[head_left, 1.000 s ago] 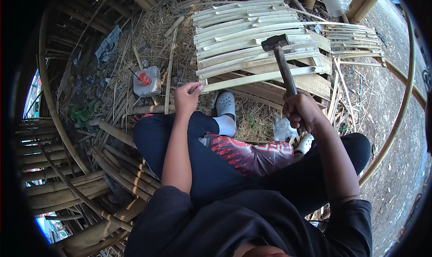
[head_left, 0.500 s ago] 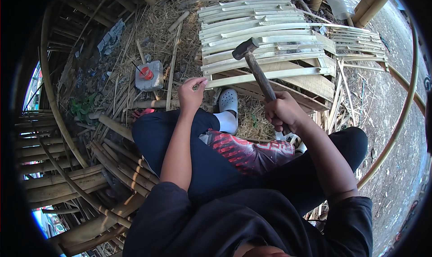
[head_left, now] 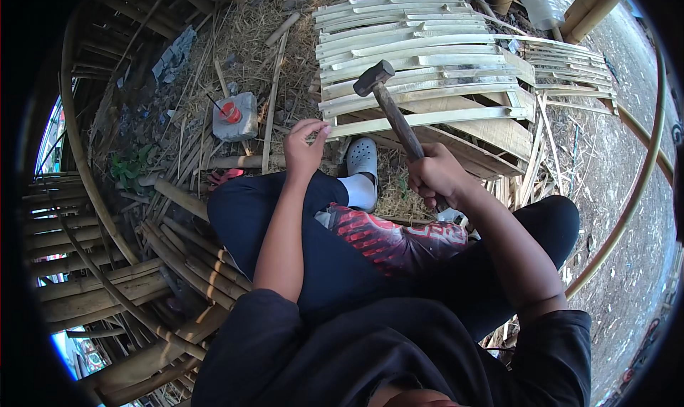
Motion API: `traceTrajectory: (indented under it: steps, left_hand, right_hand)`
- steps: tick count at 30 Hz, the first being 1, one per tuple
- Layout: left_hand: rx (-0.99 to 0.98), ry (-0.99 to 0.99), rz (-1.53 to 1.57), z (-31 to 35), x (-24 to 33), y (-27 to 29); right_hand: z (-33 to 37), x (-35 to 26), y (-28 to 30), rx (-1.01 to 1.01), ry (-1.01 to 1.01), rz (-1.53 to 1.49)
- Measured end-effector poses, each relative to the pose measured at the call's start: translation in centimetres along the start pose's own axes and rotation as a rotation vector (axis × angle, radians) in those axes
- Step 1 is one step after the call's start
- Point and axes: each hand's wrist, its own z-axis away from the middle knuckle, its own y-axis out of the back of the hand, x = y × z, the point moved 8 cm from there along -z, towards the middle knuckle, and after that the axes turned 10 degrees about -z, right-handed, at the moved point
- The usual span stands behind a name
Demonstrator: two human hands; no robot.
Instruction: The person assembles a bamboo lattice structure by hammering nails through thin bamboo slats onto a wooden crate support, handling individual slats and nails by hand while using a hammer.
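Observation:
My right hand [head_left: 440, 173] is wrapped round the wooden handle of a hammer [head_left: 399, 118]. The dark metal head is raised over a row of pale split-bamboo strips [head_left: 417, 61], tilted up and to the left. My left hand [head_left: 306, 147] is closed, thumb and fingertips together at the left end of the nearest bamboo strip [head_left: 427, 121]; anything small between the fingertips is too fine to see. The strips lie side by side across wooden boards [head_left: 463, 147], forming a slatted panel in front of me.
On the ground at the left, a red cup [head_left: 230, 112] stands on a grey block [head_left: 246, 128]. Bamboo poles [head_left: 192, 261] are piled by my left knee. A second slatted piece [head_left: 570, 72] lies at the right, beside the pavement [head_left: 613, 215]. My grey clog [head_left: 362, 158] is just below the panel.
The hammer and my right hand have shifted slightly left, and the head sits a little farther left. My left hand stays at the strip's end.

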Motion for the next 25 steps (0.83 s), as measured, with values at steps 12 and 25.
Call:
traceTrajectory:
  steps: [12,25]
  left_hand:
    - [0.011,-0.066,0.019,0.2,0.3,0.0]
    - [-0.024,0.006,0.064,0.1,-1.5,-0.6]
  right_hand:
    - [-1.7,-0.7,-2.7,0.033,0.241,0.532]
    - [-1.0,-0.7,-2.8,-0.013,0.224,0.549]
